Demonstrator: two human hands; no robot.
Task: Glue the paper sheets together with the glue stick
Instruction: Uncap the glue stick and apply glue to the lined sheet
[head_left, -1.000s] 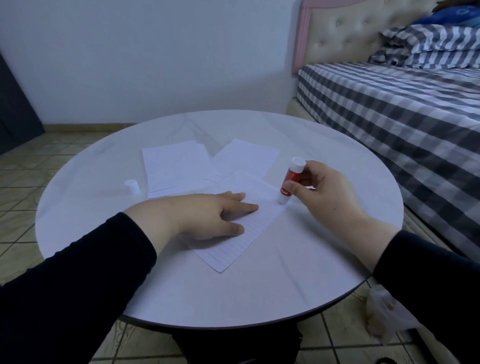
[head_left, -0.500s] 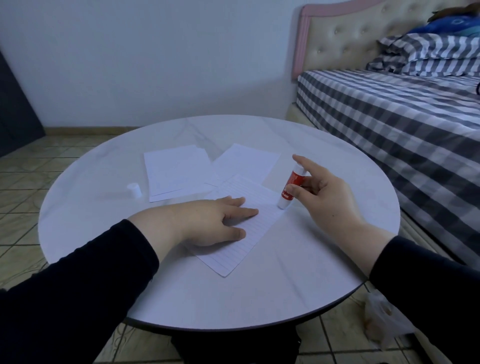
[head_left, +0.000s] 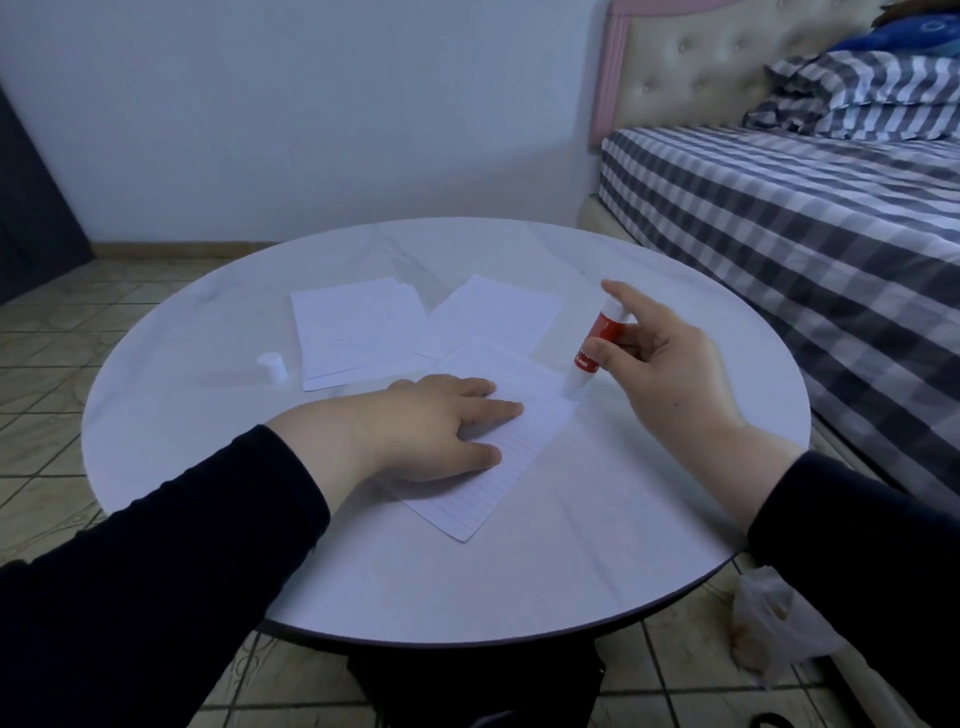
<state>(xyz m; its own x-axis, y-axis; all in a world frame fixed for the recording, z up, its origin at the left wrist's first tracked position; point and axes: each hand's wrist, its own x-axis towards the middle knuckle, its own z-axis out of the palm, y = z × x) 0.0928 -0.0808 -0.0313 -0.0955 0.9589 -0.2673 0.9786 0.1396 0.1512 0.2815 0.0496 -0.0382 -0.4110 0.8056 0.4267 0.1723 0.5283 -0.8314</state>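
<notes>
Sitting at a round white table (head_left: 597, 561), a person in dark sleeves worked with two bare hands. The left hand (head_left: 436, 426) lay flat, fingers straight, pressing down on a lined paper sheet (head_left: 498, 467) that sat slanted near the middle of the table. The right hand (head_left: 670, 374) was curled around a red glue stick (head_left: 595, 345), thumb on the red part and one finger stretched up over its top end. The stick leaned a little, and its white bottom end was right at the far right corner of the lined sheet (I could not tell if it touched the paper or the table).

Two more white sheets lay farther back. One sheet (head_left: 358, 332) sat to the left, with another edge peeking out under it, so it may have been a small stack. The other sheet (head_left: 498, 317) sat to the right, and the lined sheet covered its near corner.

A small white cap (head_left: 271, 366) stood by itself on the table, left of the sheets and well apart from the glue stick.

Down on the tiled floor by the right sleeve sat a thin plastic bag (head_left: 774, 629); what was inside was too blurry to tell. A bed with a gray checked cover (head_left: 779, 218) stood to the right, beside the table.
</notes>
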